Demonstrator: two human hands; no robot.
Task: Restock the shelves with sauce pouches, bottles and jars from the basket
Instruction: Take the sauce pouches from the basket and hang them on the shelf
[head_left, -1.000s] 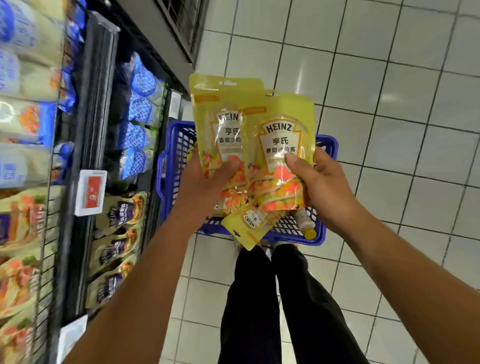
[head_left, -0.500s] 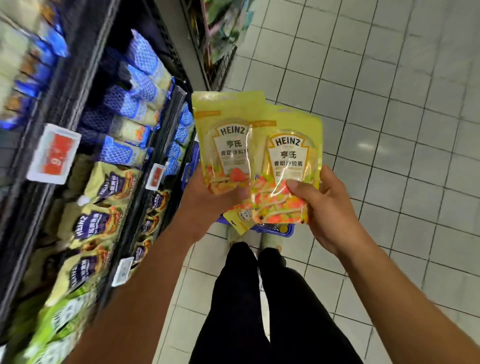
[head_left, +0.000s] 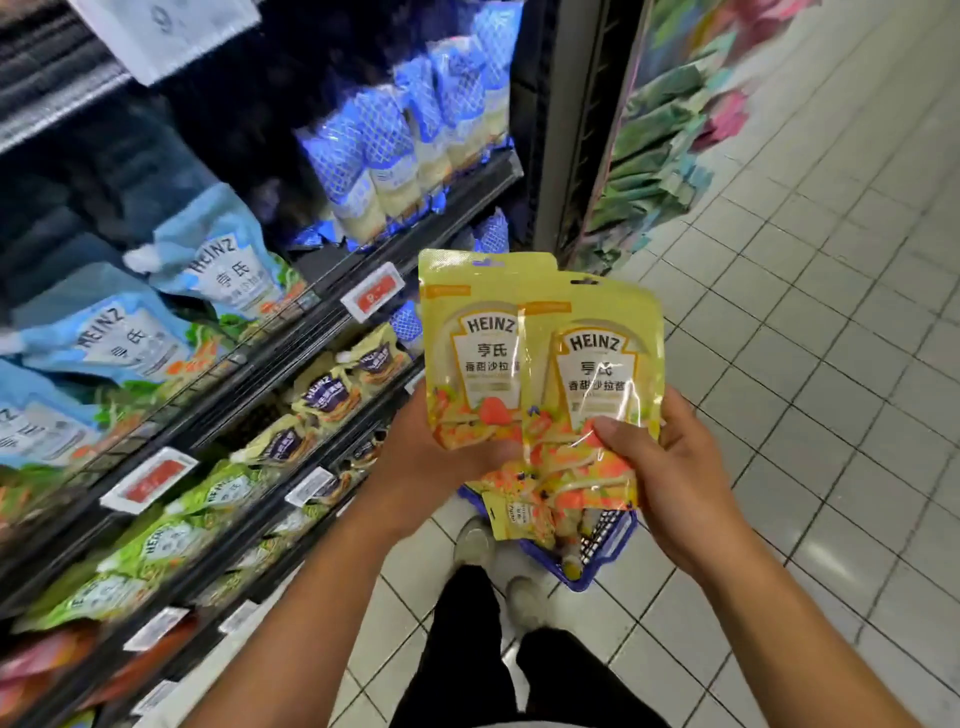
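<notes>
The left hand (head_left: 434, 452) grips a glossy yellow Heinz sauce pouch (head_left: 475, 358). The right hand (head_left: 675, 467) pinches a second yellow pouch (head_left: 597, 379) overlapping it, above the blue plastic basket (head_left: 602, 564).

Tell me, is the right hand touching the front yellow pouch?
Touching. The head view shows the right hand pinching the front yellow pouch, its thumb pressed flat on the pouch's printed face.

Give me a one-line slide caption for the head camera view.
Left hand and right hand hold overlapping yellow Heinz pouches over the blue basket, beside stocked shelves.
</notes>
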